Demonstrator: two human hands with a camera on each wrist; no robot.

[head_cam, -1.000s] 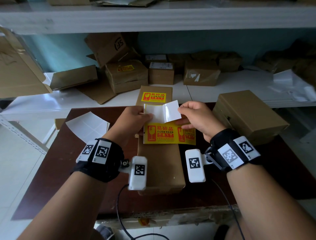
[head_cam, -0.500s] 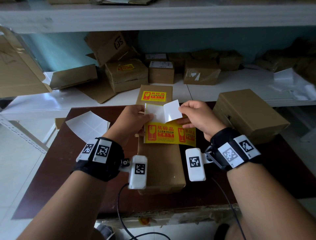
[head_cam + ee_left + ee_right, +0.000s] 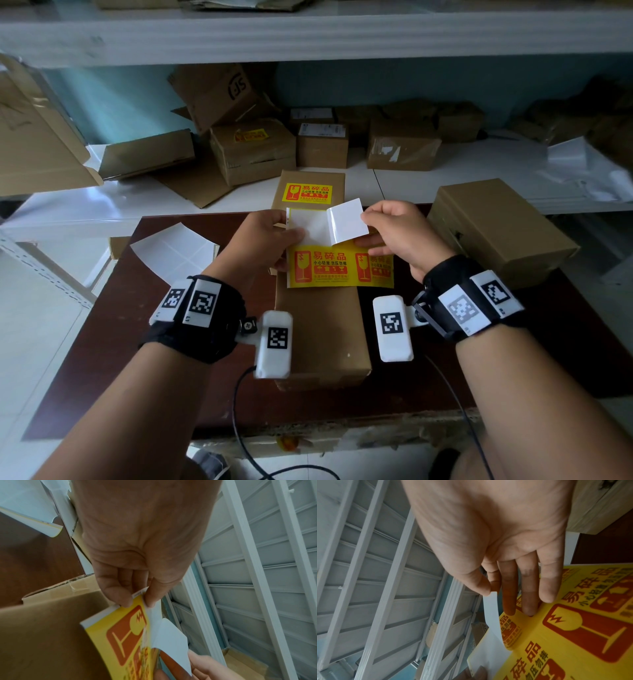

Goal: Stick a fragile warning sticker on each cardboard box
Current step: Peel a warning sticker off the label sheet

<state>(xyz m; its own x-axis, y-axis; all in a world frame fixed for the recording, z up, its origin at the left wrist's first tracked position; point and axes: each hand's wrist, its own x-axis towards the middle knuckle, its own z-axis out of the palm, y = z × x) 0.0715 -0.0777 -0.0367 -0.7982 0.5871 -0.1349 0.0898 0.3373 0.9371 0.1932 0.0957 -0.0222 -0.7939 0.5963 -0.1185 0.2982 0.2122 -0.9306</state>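
Note:
A long cardboard box lies on the brown table, with one yellow fragile sticker stuck on its far end. Over the box my left hand pinches the left edge of a yellow sticker sheet. The left wrist view shows the thumb and fingers of the left hand clamped on the corner of the sticker sheet. My right hand pinches a half-peeled sticker, its white back up. In the right wrist view, the thumb and forefinger of the right hand hold the tip of the peeled sticker, and the other fingers rest on the sticker sheet.
A second plain cardboard box stands on the table at the right. A white backing sheet lies at the table's left corner. Behind, a white shelf carries several more boxes, one with a yellow sticker. A cable hangs at the table's front edge.
The peeled sticker's free end has lifted very slightly. Both hands and the sheet stay almost where they were.

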